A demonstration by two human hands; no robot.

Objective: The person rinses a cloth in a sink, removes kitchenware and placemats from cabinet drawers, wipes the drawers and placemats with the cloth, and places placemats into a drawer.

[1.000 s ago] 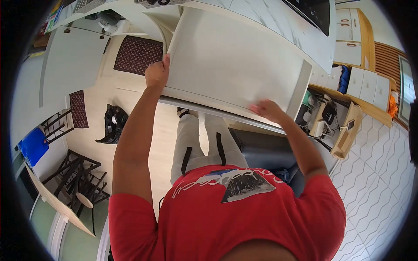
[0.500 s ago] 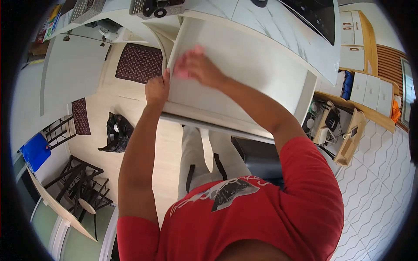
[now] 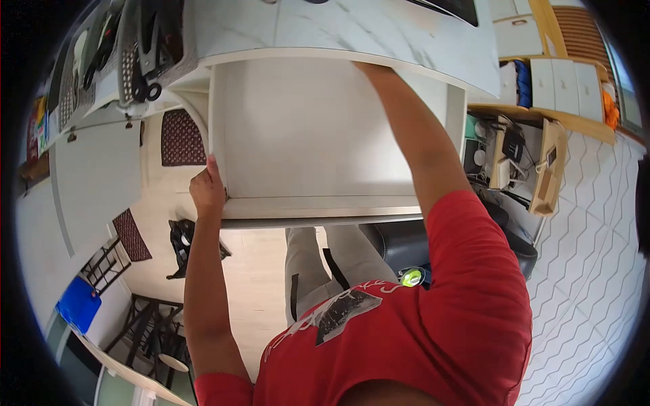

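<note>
A white drawer (image 3: 325,204) is pulled out below the marble-patterned countertop (image 3: 325,30). My left hand (image 3: 208,191) grips its left side wall near the front corner, thumb over the top edge and fingers curled on the outside. My right arm reaches over the drawer's right half and in under the counter edge. That hand is hidden beneath the countertop, so its fingers and anything they touch are out of sight. The part of the drawer floor that shows is bare and white.
Grey perforated baskets (image 3: 135,74) with dark-handled utensils stand at the counter's left end. A black plastic bag (image 3: 181,247) lies on the floor to the left. A black padded seat (image 3: 399,243) is close by my legs. Wooden organizers (image 3: 545,172) stand on the right.
My right hand has moved from the drawer's left side to deep under the counter at the back. My left hand keeps its hold on the drawer's side. The camera view has shifted.
</note>
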